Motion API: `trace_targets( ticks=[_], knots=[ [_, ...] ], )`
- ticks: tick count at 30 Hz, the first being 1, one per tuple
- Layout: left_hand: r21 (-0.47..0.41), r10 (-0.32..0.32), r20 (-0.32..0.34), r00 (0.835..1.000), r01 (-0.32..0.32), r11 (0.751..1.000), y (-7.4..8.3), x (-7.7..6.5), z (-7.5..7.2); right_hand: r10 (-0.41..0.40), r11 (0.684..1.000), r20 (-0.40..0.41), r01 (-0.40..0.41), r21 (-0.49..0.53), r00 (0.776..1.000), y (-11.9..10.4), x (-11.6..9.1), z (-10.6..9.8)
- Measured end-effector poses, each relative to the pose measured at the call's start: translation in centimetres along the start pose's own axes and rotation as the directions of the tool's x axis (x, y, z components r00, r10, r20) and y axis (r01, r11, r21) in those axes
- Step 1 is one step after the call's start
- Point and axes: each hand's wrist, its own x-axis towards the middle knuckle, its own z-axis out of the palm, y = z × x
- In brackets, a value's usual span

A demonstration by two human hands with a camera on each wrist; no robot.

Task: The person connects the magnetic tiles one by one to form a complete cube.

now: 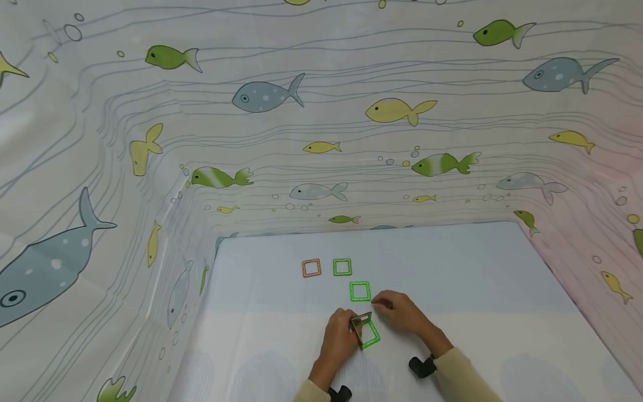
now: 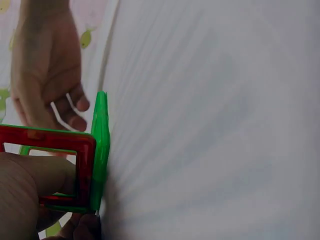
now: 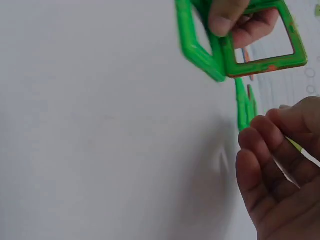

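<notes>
My left hand (image 1: 339, 338) grips a group of joined magnetic square tiles (image 1: 373, 339) low over the white table. One green tile (image 2: 101, 150) of the group lies against the tabletop. A red tile (image 2: 86, 170) stands up from it, with the left thumb over its open middle. In the right wrist view, a green tile with an orange patch (image 3: 270, 69) also stands in that hand. My right hand (image 1: 402, 312) holds nothing, its fingers loosely bent. Its fingertips (image 3: 250, 167) are beside a loose green square tile (image 1: 360, 299) on the table.
Farther back on the table (image 1: 452, 268) lie an orange square tile (image 1: 311, 275) and another green square tile (image 1: 342, 273). A fish-patterned sheet (image 1: 281, 134) hangs behind and along the sides. Black wrist cameras (image 1: 422, 367) sit at both sleeves.
</notes>
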Motion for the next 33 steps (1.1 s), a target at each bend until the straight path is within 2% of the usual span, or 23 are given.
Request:
trace_targets(
  ticks=[7,14,22,28,33],
  knots=[
    [-0.011,-0.048,-0.006,0.999,0.048,0.999,-0.2,0.1,0.3,0.044,0.998,-0.039,-0.046,-0.043,0.998,-1.3,3.8,-1.0],
    [-0.053,-0.076,0.005,0.997,0.076,0.996,-0.3,0.1,0.5,0.074,0.993,-0.051,-0.078,-0.089,0.996,-1.2,8.1,-1.4],
    [-0.072,-0.064,0.003,0.998,0.064,0.995,-0.1,0.1,0.6,0.127,0.979,0.036,-0.12,-0.164,0.991,-1.2,12.3,-1.4],
    [-0.076,-0.065,-0.01,0.998,0.064,0.995,-0.2,0.0,0.5,0.145,0.966,0.137,-0.11,-0.234,0.98,-1.4,14.1,-0.5],
    [-0.082,-0.099,0.013,0.995,0.099,0.992,-0.3,-0.1,0.5,0.174,0.954,0.215,-0.111,-0.277,0.961,-1.7,15.0,0.7]
  ],
)
